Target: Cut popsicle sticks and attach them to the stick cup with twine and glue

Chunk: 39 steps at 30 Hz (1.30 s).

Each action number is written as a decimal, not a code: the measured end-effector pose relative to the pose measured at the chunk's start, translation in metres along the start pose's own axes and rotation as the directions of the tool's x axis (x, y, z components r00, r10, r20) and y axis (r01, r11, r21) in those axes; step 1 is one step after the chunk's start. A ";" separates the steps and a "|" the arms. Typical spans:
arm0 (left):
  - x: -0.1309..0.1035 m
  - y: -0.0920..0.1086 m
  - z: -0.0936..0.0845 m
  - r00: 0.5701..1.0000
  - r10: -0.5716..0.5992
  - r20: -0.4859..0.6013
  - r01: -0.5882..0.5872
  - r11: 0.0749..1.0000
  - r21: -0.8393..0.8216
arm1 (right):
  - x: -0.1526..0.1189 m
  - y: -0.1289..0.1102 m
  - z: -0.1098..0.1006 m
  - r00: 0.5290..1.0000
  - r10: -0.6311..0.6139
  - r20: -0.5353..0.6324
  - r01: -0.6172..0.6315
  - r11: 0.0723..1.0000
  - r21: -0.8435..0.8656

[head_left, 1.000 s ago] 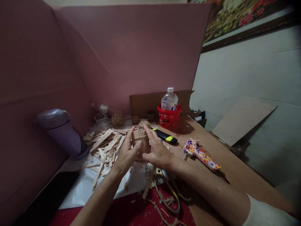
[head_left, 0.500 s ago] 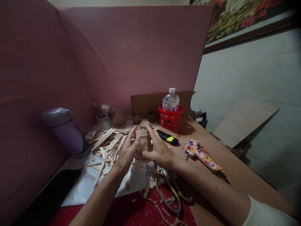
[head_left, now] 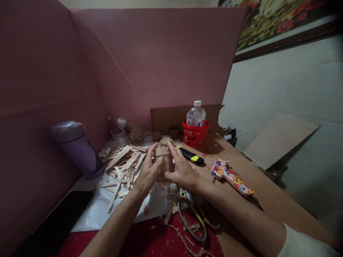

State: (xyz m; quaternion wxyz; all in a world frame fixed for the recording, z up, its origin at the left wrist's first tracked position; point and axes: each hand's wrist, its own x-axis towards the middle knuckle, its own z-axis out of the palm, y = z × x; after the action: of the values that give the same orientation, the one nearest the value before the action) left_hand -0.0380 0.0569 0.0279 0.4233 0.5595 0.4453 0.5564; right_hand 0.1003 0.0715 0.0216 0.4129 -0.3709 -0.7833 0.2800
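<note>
Wooden cylinder: apparently being steadied.
Left hand, right hand: clamped on opposite sides.
Thin band: next move likely calls for even pressure.

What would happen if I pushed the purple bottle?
The purple bottle might tip, since it's tall and narrow. Once down, it could roll, because it looks round. It would probably feel stiff, as its shape shows no sagging.

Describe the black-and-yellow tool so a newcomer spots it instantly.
Find the red tub holding a clear bottle. In front of it, just beyond the right hand, lies the slim tool. Its black body with yellow patches sets it apart from the floral glue gun.
</note>
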 end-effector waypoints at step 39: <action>-0.002 0.001 0.006 0.998 0.046 -0.047 -0.041 0.992 0.118 | 0.001 0.003 0.003 0.999 -0.039 -0.023 0.039 0.999 -0.028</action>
State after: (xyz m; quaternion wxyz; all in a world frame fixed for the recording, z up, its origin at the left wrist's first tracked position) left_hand -0.0321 0.0546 0.0277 0.3663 0.5790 0.4752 0.5520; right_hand 0.0988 0.0735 0.0179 0.4225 -0.3645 -0.7891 0.2568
